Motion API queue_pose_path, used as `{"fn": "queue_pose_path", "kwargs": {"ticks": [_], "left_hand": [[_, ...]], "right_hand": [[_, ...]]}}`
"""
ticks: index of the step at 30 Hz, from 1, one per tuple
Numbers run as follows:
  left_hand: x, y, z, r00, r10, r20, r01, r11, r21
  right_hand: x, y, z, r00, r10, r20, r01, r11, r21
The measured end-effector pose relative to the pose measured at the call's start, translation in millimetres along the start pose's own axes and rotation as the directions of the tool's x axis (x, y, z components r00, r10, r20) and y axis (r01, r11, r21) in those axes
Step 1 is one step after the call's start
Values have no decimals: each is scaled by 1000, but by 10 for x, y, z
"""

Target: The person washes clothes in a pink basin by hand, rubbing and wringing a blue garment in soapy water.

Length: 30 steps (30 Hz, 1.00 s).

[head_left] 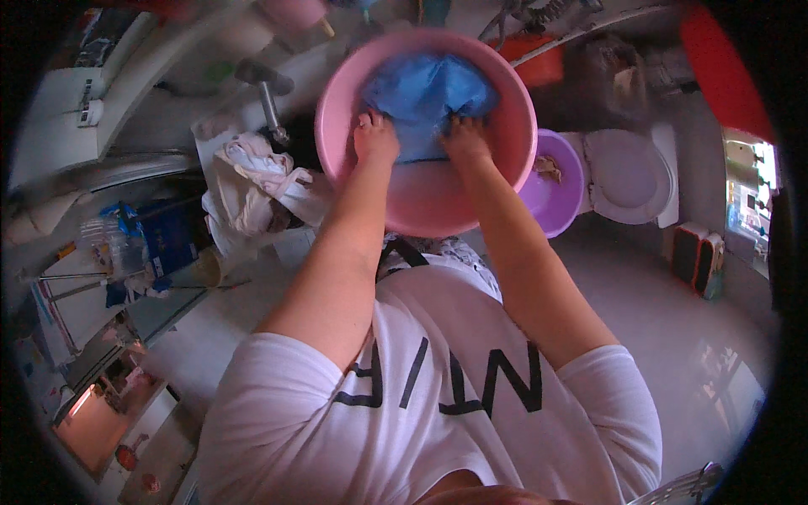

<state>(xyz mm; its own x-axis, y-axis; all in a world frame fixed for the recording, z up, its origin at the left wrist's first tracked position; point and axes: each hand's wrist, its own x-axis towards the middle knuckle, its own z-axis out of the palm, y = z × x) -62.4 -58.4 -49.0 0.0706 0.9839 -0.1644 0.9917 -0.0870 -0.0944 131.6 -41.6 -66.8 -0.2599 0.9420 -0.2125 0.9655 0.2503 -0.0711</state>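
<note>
A large round pink basin [438, 206] is in front of me, with a wet-looking blue cloth [433, 84] bunched up toward its far side. The cloth's near part lies flatter, spread between my hands. On its left edge my left hand [376, 139] is closed, fingers curled at the fabric. My right hand [465, 139] grips the cloth's right edge, its fingertips partly lost in the folds. Both forearms reach over the basin's near rim.
Right of the basin sits a purple basin [564, 195] with a brownish cloth [549, 168] in it, beside a toilet with its lid down [629, 175]. White laundry [252, 181] is heaped at the left, near a metal faucet [271, 109]. Farther right stands a black-and-orange box [697, 259].
</note>
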Motion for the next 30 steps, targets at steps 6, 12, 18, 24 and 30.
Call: {"fn": "queue_pose_path", "kwargs": {"ticks": [6,12,18,24,30], "left_hand": [[-179,112,-194,844,-144,516,166,986,5],[-196,-101,-975,697,-60,715,115,993,-30],[243,-748,-1858,775,307,553,-152,939,-309],[-53,-1115,-3141,933,265,244,-120,868,-482],[-337,-992,-4414,856,493,-153,-494,696,-521]], "right_hand": [[-469,-413,-511,872,197,448,-84,962,-261],[-632,-255,-1574,709,-120,695,212,976,-47],[-254,127,-2424,815,-244,525,185,969,163],[-354,-217,-3830,931,-313,187,301,949,90],[-325,-290,-4774,898,-368,-243,426,584,691]]}}
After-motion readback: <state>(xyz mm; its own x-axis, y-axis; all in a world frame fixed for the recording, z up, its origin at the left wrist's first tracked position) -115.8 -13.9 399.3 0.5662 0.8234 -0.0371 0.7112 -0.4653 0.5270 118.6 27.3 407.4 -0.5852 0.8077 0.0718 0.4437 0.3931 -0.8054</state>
